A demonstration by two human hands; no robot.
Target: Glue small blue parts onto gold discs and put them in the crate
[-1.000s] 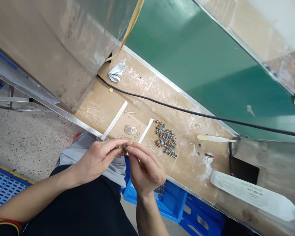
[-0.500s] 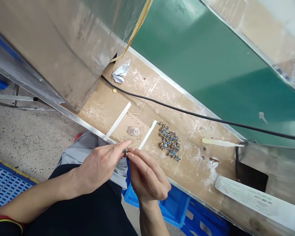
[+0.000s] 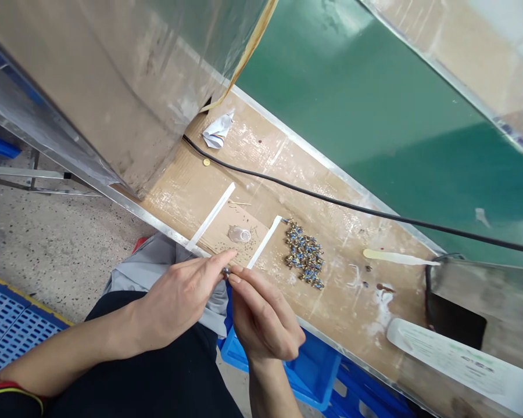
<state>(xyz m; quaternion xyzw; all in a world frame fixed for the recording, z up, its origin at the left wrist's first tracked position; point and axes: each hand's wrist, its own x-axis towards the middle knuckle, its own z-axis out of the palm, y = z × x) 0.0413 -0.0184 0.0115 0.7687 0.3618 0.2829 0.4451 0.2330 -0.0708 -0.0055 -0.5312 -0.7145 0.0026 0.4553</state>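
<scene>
A tiny blue and metallic piece sits between the fingertips of both hands, just off the table's near edge. My left hand is closed on it from the left, thumb and forefinger pinched. From the right, my right hand grips it in a pinch as well. Its exact kind is too small to tell. Beyond the hands lies a small clear plastic dish, with many tiny dark bits scattered around it. A pile of small blue and brass-coloured parts lies to the right.
Two white tape strips flank the dish. A black cable crosses the table. Crumpled paper lies behind; a pale flat stick and a long white package are at right. A blue crate stands below the edge.
The view has shifted slightly, so the table things appear a little farther right and down. Both hands keep their pinch on the small piece, which seems slightly turned.
</scene>
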